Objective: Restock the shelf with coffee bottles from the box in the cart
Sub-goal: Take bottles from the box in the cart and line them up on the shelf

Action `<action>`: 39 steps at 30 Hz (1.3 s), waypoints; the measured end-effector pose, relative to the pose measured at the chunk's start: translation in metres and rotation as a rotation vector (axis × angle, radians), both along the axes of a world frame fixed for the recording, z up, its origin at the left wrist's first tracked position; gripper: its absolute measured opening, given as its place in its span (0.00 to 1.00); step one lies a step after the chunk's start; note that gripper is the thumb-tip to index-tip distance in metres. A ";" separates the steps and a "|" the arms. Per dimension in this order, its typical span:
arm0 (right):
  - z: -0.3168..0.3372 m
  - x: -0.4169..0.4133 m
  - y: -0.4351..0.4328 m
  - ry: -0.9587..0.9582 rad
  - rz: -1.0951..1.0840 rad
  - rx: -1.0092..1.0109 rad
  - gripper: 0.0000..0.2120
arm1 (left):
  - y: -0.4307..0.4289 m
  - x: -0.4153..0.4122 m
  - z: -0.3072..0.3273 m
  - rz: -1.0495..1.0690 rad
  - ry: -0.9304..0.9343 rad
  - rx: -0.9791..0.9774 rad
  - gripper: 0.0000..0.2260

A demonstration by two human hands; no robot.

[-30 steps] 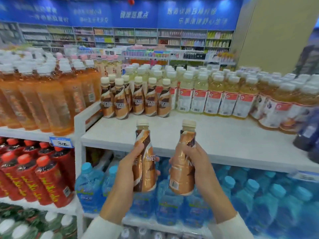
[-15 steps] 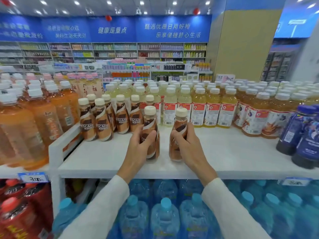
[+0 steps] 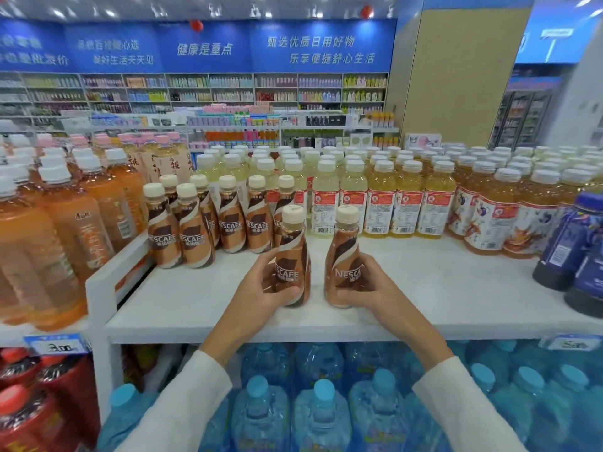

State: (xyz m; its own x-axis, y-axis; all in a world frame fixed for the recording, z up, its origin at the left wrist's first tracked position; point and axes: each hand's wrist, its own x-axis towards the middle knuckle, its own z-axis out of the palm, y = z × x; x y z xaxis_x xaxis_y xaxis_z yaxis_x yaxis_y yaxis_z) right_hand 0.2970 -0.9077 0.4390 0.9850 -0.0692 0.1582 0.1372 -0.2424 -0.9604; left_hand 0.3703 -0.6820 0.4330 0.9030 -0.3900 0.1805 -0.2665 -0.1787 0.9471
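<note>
on the white shelf [image 3: 195, 298], past orange tea bottles [image 3: 65, 223] and the nescafe row [image 3: 195, 236], the left hand [image 3: 261, 288] grips the left nescafe bottle [image 3: 292, 256] and the right hand [image 3: 375, 288] grips the right nescafe bottle [image 3: 344, 256] beside it, yellow juice bottles [image 3: 408, 203] behind.

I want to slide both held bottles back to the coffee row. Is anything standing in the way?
Nothing visible does. The left hand grips the left bottle, the right hand the right bottle, both standing on the shelf; only bare white surface shows between them and the coffee row.
</note>
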 end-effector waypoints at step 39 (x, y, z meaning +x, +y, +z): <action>0.004 0.058 0.112 -0.140 -0.180 -0.171 0.27 | 0.056 0.021 0.009 0.451 -0.187 0.139 0.19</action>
State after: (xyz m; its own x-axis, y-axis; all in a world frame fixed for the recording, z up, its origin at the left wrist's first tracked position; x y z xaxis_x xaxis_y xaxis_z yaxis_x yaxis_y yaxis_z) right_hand 0.3552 -0.7962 0.4429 0.9271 -0.2014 0.3160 0.2057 -0.4314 -0.8784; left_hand 0.3913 -0.6263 0.4417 0.9443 0.0000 0.3291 -0.2961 -0.4360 0.8499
